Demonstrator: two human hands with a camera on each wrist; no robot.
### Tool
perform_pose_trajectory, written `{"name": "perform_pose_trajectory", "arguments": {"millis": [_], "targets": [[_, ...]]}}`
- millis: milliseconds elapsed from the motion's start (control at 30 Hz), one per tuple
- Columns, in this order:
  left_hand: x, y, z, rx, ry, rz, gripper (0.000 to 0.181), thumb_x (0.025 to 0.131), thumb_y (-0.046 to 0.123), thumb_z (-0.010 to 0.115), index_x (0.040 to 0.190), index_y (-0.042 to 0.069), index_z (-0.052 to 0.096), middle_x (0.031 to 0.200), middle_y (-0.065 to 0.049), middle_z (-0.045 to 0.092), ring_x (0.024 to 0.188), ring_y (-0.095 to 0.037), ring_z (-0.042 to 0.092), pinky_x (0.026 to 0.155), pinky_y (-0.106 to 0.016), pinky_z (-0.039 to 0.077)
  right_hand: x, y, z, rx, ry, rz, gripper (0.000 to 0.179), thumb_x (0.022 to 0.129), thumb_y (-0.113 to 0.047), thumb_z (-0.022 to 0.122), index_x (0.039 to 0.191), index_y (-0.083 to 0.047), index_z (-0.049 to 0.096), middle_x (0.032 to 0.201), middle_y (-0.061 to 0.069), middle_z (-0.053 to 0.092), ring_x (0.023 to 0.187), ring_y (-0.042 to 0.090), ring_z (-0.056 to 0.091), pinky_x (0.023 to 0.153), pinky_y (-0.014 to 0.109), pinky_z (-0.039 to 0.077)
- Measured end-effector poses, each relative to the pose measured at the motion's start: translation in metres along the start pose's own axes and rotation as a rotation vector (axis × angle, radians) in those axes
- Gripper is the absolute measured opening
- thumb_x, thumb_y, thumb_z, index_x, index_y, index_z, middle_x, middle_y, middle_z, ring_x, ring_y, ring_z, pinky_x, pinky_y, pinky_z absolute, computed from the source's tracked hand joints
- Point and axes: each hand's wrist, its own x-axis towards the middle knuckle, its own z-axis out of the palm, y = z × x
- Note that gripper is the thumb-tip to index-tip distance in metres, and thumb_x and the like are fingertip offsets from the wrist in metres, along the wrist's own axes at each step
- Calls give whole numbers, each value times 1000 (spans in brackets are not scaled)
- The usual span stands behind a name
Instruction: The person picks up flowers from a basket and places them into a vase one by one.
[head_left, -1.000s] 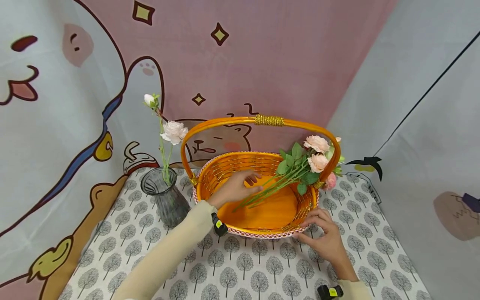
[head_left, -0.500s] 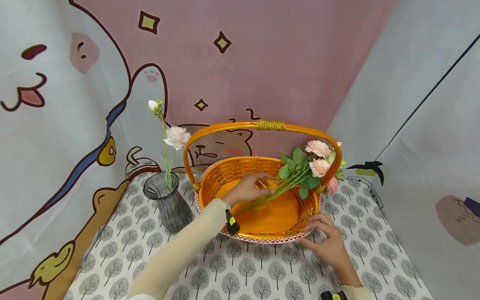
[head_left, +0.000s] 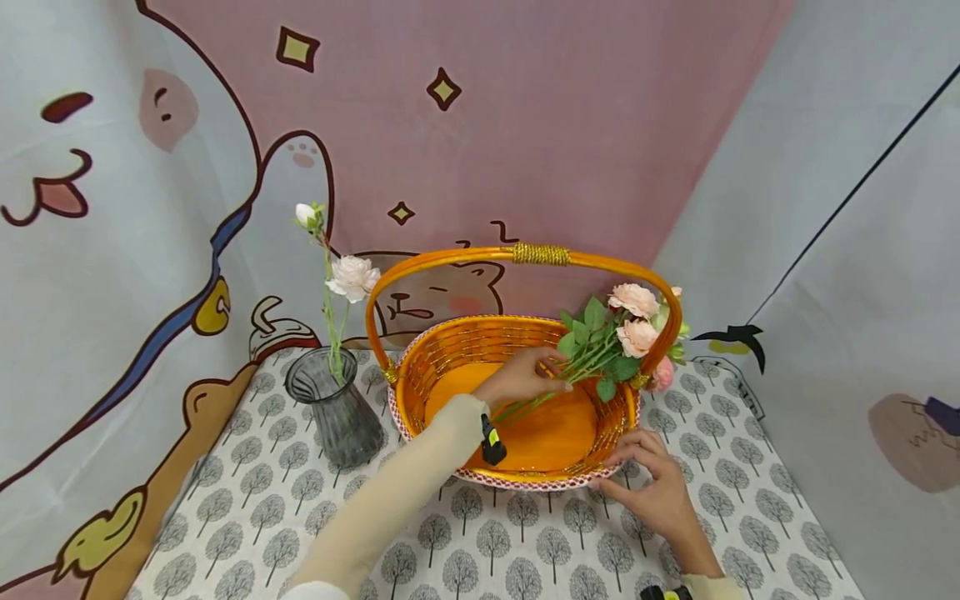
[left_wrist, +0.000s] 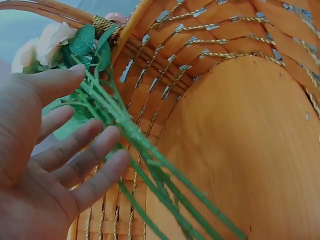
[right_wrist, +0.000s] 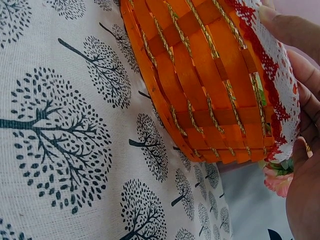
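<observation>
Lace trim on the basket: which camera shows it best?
The right wrist view: the lace trim is close up, its red and white pattern clear. The head view shows it as a thin band round the basket; the left wrist view shows none.

The basket (head_left: 487, 340) is glossy, wood-like weave, its floor (left_wrist: 240, 145) smooth and satiny. Twisted metallic cord (head_left: 541, 254) wraps the handle (head_left: 592, 262) at twelve o'clock; the lace (right_wrist: 282, 95) is matt cloth. At nine, a smooth, glossy, glass-like vase (head_left: 345, 425). At two, matt, cloth-like petals (head_left: 637, 337) and plastic-looking stems (left_wrist: 132, 134). Tablecloth (right_wrist: 35, 172): matt, coarse weave.
</observation>
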Motion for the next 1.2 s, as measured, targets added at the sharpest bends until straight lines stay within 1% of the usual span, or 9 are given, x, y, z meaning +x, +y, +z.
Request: {"name": "perform_pose_trajectory", "arguments": {"millis": [167,333,533,633,833,900,1067,1133,1200], "targets": [[6,3,7,-28,25,-12,47,95,38,75,137,19,65,116,1,69,100,-10,65,82,-33,57,1,-1,-1,6,-2,1,39,64,3,95,88,-18,73,109,17,63,117,11,48,101,18,35],[13,5,16,-33,51,-34,35,96,30,75,129,19,70,112,3,71,97,-8,66,78,-29,58,0,-2,-1,6,3,2,39,64,2,95,88,-18,73,108,16,63,116,11,48,100,18,36],[17,9,23,-26,71,-41,23,97,18,74,119,16,74,96,1,70,90,-21,69,66,-27,54,0,-3,-1,-2,19,-10,41,62,3,96,89,-18,73,109,14,63,118,11,49,101,16,35],[19,11,25,1,72,-45,21,95,18,75,116,15,75,91,2,69,88,-22,69,65,-27,52,1,-6,-1,-13,33,-24,43,59,5,96,88,-18,73,108,14,63,117,12,49,100,15,35],[22,12,30,21,48,-55,21,95,13,74,117,13,74,92,2,71,83,-8,67,74,-25,56,2,-10,0,-14,50,-33,41,58,12,93,86,-10,73,106,15,62,115,16,49,100,13,35],[22,10,31,10,41,-61,21,97,8,71,117,12,73,92,1,72,86,-10,69,75,-25,57,1,-10,1,-9,48,-32,40,58,12,93,86,-9,73,107,14,62,115,17,49,100,13,35],[20,5,31,-47,42,-63,25,98,4,68,121,14,73,92,-1,71,97,-26,73,74,-26,58,0,-6,2,-6,35,-28,42,59,8,95,88,-14,73,109,13,62,117,15,49,101,13,35],[19,5,30,-58,45,-52,27,98,5,68,123,16,72,92,-4,71,96,-28,73,72,-26,58,-1,-3,2,-4,32,-29,43,60,7,95,88,-16,73,110,14,62,118,14,49,102,14,35],[19,5,28,-58,50,-39,28,97,7,70,123,18,72,92,-6,71,89,-25,73,70,-27,58,-2,0,2,1,33,-33,43,60,6,96,88,-18,73,109,14,63,118,13,48,102,14,34]]}}
